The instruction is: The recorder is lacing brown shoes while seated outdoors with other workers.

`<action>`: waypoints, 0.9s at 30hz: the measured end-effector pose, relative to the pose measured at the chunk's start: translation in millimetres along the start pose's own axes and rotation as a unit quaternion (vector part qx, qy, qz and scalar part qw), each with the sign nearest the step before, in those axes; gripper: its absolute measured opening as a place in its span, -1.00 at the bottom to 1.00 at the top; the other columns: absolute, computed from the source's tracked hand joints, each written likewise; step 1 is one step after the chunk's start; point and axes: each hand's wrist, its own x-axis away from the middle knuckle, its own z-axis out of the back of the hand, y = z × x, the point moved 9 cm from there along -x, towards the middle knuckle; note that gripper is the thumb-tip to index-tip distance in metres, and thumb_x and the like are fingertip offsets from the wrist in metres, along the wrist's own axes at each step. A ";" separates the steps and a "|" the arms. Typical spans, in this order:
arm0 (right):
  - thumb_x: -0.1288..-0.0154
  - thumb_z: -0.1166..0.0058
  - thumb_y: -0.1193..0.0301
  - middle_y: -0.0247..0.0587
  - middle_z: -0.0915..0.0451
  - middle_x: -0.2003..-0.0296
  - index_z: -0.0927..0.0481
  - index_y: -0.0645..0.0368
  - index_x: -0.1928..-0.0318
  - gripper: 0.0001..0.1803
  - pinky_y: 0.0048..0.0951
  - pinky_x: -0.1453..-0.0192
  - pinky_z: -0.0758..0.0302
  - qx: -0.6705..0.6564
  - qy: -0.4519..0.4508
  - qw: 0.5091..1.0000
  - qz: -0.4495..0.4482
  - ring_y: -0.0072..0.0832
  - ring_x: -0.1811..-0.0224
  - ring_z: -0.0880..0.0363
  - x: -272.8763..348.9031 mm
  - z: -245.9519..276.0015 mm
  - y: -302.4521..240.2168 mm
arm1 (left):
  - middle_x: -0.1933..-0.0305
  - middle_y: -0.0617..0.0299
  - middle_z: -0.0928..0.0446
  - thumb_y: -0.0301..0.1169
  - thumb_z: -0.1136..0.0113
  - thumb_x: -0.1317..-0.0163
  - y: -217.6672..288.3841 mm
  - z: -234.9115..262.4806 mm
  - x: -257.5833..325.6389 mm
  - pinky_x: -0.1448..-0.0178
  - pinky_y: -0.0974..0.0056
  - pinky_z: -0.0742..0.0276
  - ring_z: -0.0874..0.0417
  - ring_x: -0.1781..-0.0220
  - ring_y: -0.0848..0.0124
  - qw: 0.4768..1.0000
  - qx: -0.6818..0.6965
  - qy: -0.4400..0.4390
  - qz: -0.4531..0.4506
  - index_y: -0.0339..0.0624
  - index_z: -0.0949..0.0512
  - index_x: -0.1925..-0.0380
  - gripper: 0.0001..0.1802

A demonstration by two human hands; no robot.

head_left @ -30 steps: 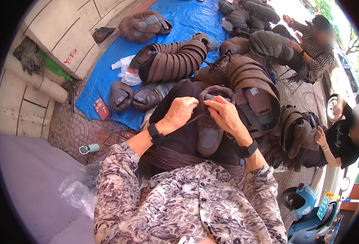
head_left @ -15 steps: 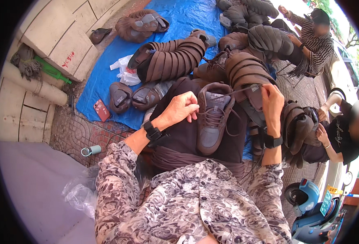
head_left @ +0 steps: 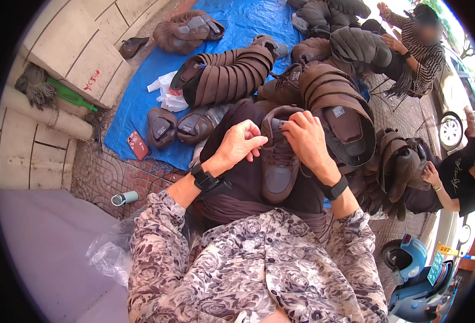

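Observation:
A brown and grey lace-up shoe (head_left: pixel 278 182) rests on my lap, its toe toward me. Dark laces (head_left: pixel 280 156) cross its front. Bent over the upper eyelets and tongue, my right hand (head_left: pixel 308 141) is closed, its fingertips pinching the shoelace, though little of the lace shows there. My left hand (head_left: pixel 241 142) is closed in a pinch beside the shoe's left edge; what lies between thumb and finger is too small to make out. Each wrist wears a black band. A nested stack of brown shoe parts (head_left: pixel 338 99) lies just beyond my right hand.
A blue tarp (head_left: pixel 135 116) carries another long stack of brown shoe parts (head_left: pixel 229 78), two shoe pieces and a phone (head_left: pixel 138 145). A teal bottle (head_left: pixel 125 198) lies on the paving at left. Two people work at right among further stacks; a blue scooter (head_left: pixel 412 258) stands lower right.
My right hand has come down and left from the far end of a drawn-out shoelace to the shoe's eyelets. The left hand stays nearly in place. At right, a co-worker's hand has lifted off a stack.

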 end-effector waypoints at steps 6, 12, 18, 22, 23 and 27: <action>0.00 -0.14 0.47 -0.28 -0.46 0.35 -0.55 0.13 0.42 -0.92 -0.32 0.17 -0.34 -0.066 0.062 0.993 -0.080 -0.29 0.25 -0.43 5.5 22.9 31.5 | 0.34 0.12 -0.53 -0.58 -0.05 -0.14 42.6 5.3 6.7 0.26 0.29 -0.53 -0.61 0.29 0.33 0.952 -0.184 0.120 -0.212 -0.27 -0.44 0.28 -0.87; -0.04 -0.10 0.52 -0.21 -0.43 0.36 -0.50 0.17 0.42 -0.94 -0.30 0.19 -0.37 -0.047 0.069 0.995 -0.060 -0.22 0.28 -0.44 2.6 27.7 25.4 | 0.26 0.06 -0.49 -0.73 0.05 0.05 84.8 -30.9 18.0 0.00 0.16 -0.44 -0.52 0.11 0.10 0.777 -0.391 0.045 -0.491 -0.25 -0.44 0.21 -0.65; -0.04 -0.16 0.54 -0.15 -0.40 0.37 -0.53 0.21 0.19 -0.75 -0.31 0.24 -0.45 -0.220 0.026 0.968 -0.118 -0.21 0.33 -0.47 15.7 25.5 50.1 | 0.36 0.17 -0.44 -0.58 -0.18 0.06 94.6 -48.8 20.9 0.08 0.16 -0.41 -0.49 0.21 0.20 0.746 -0.435 0.020 -0.504 -0.21 -0.50 0.41 -0.85; 0.08 -0.27 0.58 -0.31 -0.37 0.32 -0.53 0.09 -0.02 -0.46 -0.52 0.30 -0.40 -0.302 -0.160 0.930 -0.137 -0.53 0.35 -0.40 32.2 3.7 57.5 | 0.46 0.27 -0.38 -0.47 -0.25 0.09 101.1 -83.8 11.3 0.24 0.26 -0.35 -0.43 0.33 0.33 0.693 -0.487 -0.001 -0.533 -0.11 -0.55 0.54 -0.92; 0.08 -0.27 0.58 -0.31 -0.37 0.32 -0.53 0.09 -0.02 -0.46 -0.52 0.30 -0.40 -0.303 -0.159 0.930 -0.136 -0.53 0.35 -0.40 34.2 4.2 58.6 | 0.46 0.27 -0.38 -0.47 -0.25 0.09 97.3 -88.3 8.0 0.24 0.26 -0.35 -0.43 0.33 0.33 0.691 -0.488 -0.001 -0.533 -0.11 -0.55 0.54 -0.92; 0.09 -0.27 0.58 -0.25 -0.37 0.32 -0.53 0.07 0.01 -0.47 -0.44 0.26 -0.43 -0.332 -0.125 0.919 -0.173 -0.44 0.40 -0.42 42.3 3.3 70.5 | 0.49 0.30 -0.40 -0.45 -0.20 0.10 78.6 -105.3 -5.1 0.24 0.27 -0.37 -0.44 0.34 0.35 0.673 -0.541 -0.010 -0.504 -0.11 -0.55 0.54 -0.94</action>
